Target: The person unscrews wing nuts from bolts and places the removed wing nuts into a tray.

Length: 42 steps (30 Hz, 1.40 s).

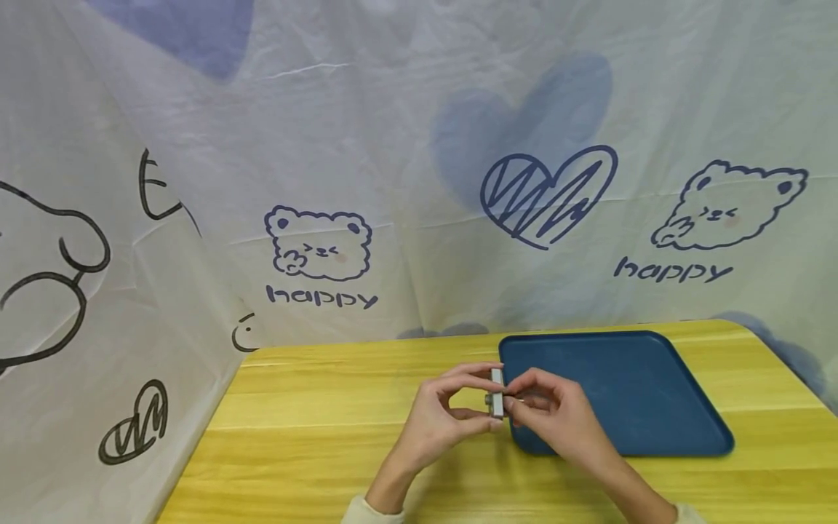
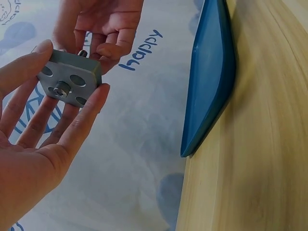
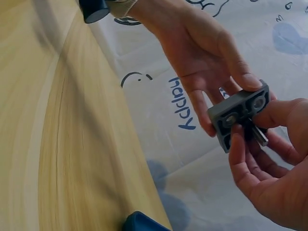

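Note:
A small square grey block [image 1: 497,378] is held up over the table between both hands. My left hand [image 1: 440,418] grips it by opposite edges, thumb on one side and fingers on the other. The left wrist view shows holes near its corners and a round bolt head [image 2: 61,89] in the middle of the face. From the recessed back face, the bolt's threaded shank [image 3: 260,135] sticks out in the right wrist view. Thumb and fingertips of my right hand [image 1: 556,415] pinch around the shank's base, where the fingers partly hide it.
A dark blue tray [image 1: 628,386] lies on the yellow wood-grain table [image 1: 294,422], to the right and behind the hands. Behind the table hangs a pale cloth [image 1: 406,182] printed with hearts and bears; it continues along the left side.

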{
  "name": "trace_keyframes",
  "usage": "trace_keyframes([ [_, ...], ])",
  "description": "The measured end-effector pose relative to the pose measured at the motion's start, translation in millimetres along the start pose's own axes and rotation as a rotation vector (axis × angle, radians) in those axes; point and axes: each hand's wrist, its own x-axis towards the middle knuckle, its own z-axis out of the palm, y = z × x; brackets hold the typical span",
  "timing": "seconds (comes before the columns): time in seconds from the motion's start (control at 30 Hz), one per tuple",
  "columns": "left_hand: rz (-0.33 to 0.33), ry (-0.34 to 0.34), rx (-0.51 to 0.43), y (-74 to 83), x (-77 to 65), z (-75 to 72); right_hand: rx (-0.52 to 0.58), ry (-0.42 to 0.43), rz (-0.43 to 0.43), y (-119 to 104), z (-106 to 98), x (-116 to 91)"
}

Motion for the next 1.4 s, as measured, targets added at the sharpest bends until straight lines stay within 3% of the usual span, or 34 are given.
trace_keyframes([
  [0.1, -0.007, 0.008, -0.015, 1.2, -0.5, -0.9, -0.060, 0.039, -0.125, 1.1, 4.1, -1.6],
  [0.3, -0.029, 0.027, -0.042, 2.1, -1.4, -4.8, -0.277, 0.133, -0.470, 7.6, 11.1, -1.9],
  [0.4, -0.020, 0.032, -0.048, 2.1, -1.8, -6.4, -0.377, 0.165, -0.582, 10.1, 12.5, -0.5],
  [0.47, -0.015, 0.035, -0.048, 2.3, -2.0, -7.2, -0.446, 0.169, -0.649, 11.6, 12.3, 0.2],
  [0.67, -0.019, 0.053, -0.022, 4.0, -2.5, -9.3, -0.727, 0.187, -0.967, 15.5, 11.0, 4.9],
  [0.73, -0.017, 0.051, -0.022, 4.8, -2.6, -9.5, -0.753, 0.192, -1.003, 15.5, 10.8, 5.8],
  [0.87, 0.004, 0.066, 0.005, 5.4, -2.3, -10.1, -0.643, 0.156, -0.911, 13.2, 9.3, 5.2],
  [0.93, 0.013, 0.074, 0.006, 5.8, -2.2, -10.3, -0.563, 0.154, -0.806, 9.8, 8.3, 3.5],
  [1.0, 0.016, 0.063, -0.016, 5.7, -1.7, -10.1, -0.475, 0.162, -0.685, 6.8, 7.2, 2.1],
  [1.1, 0.014, 0.034, -0.053, 5.4, -1.1, -8.7, -0.285, 0.144, -0.431, 2.4, 4.8, 0.4],
  [1.27, 0.014, 0.005, -0.047, 4.1, -0.6, -6.1, 0.036, 0.046, -0.035, -2.4, -3.3, 2.1],
  [1.4, 0.017, -0.006, -0.028, 2.4, -0.4, -4.0, 0.168, -0.046, 0.165, -5.2, -8.1, 2.5],
])
